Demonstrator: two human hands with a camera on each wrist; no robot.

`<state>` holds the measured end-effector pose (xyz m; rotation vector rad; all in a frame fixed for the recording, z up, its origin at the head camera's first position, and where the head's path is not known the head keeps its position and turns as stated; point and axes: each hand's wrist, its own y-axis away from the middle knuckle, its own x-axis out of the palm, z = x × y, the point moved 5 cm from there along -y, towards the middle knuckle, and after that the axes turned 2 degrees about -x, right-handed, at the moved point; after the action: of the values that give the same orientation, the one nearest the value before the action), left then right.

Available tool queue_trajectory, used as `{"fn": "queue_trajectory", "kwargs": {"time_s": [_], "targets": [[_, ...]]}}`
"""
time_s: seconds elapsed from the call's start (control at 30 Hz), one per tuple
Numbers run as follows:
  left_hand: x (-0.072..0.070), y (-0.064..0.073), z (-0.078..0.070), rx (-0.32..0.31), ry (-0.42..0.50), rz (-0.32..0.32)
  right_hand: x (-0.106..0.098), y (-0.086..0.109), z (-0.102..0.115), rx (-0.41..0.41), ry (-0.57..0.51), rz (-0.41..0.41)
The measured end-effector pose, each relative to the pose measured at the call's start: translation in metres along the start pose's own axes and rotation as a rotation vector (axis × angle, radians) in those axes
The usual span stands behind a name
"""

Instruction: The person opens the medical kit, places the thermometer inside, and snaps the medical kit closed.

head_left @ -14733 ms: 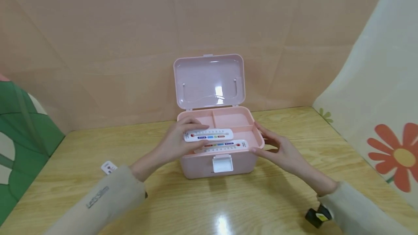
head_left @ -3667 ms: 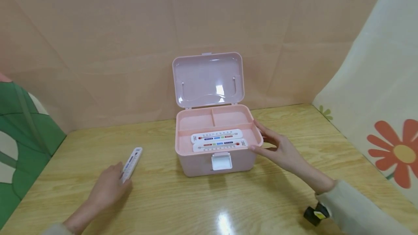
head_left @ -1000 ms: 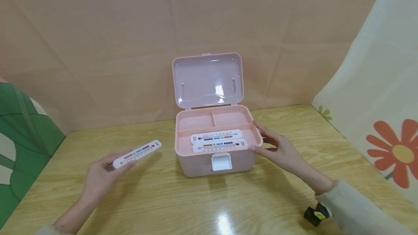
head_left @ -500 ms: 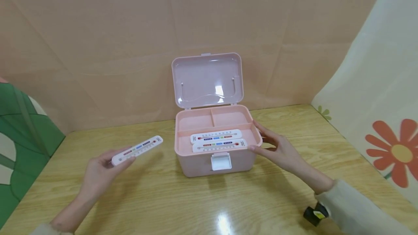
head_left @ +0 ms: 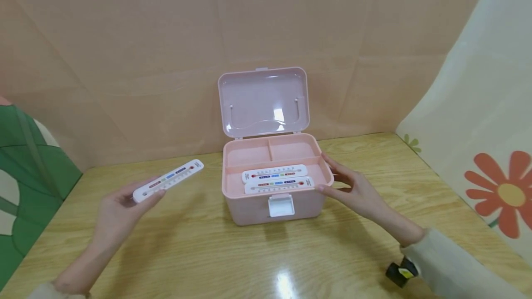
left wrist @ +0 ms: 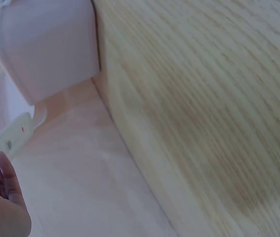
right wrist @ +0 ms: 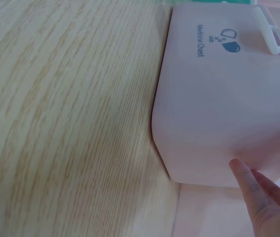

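Observation:
In the head view my left hand [head_left: 118, 211] pinches a white strip thermometer [head_left: 168, 180] near its lower end, thumb in front. The thermometer is raised over the table, left of the box, with its red-bulb end pointing up and right. A pink medicine chest [head_left: 274, 209] stands with its lid [head_left: 263, 103] up. Two similar thermometers, a rear one [head_left: 274, 173] and a front one [head_left: 279, 185], lie side by side in the tray's long front compartment. My right hand [head_left: 357, 193] holds the chest's right end; in the right wrist view its thumb [right wrist: 251, 190] presses the front face.
Two rear tray compartments [head_left: 294, 148] hold nothing visible. A white latch [head_left: 281, 206] hangs on the chest's front. Behind the wooden table [head_left: 224, 262] hangs a plain backdrop [head_left: 145, 82]. A small black device [head_left: 402, 272] sits at my right sleeve [head_left: 453, 266].
One thermometer from my left hand was laid in the tray. That hand then took another from the table's left, turned it, raised it and drifted slightly left. My right hand stays at the chest.

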<state>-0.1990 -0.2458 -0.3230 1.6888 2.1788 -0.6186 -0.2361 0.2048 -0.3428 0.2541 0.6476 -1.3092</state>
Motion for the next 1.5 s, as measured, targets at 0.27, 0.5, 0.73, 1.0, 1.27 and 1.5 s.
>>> {"fn": "queue_trajectory", "kwargs": {"time_s": [0.27, 0.5, 0.73, 1.0, 1.27, 1.5], "targets": [[-0.004, 0.001, -0.009, 0.057, 0.051, -0.034, 0.0, 0.0, 0.001, -0.011, -0.008, 0.0], [-0.007, 0.002, -0.015, 0.054, 0.112, -0.01, -0.001, 0.0, 0.001, -0.008, -0.002, 0.0], [-0.009, 0.003, -0.019, 0.048, 0.065, -0.001, -0.001, 0.001, 0.001, -0.008, 0.003, 0.001], [-0.008, 0.003, -0.026, 0.082, 0.04, -0.003, -0.001, 0.001, 0.001, 0.005, 0.015, 0.001], [0.0, 0.001, -0.034, 0.158, 0.128, 0.018, -0.001, 0.001, 0.001, 0.013, 0.022, 0.003], [0.009, 0.0, -0.038, 0.185, 0.133, 0.025, -0.001, 0.001, 0.001, 0.003, 0.018, -0.004]]}}
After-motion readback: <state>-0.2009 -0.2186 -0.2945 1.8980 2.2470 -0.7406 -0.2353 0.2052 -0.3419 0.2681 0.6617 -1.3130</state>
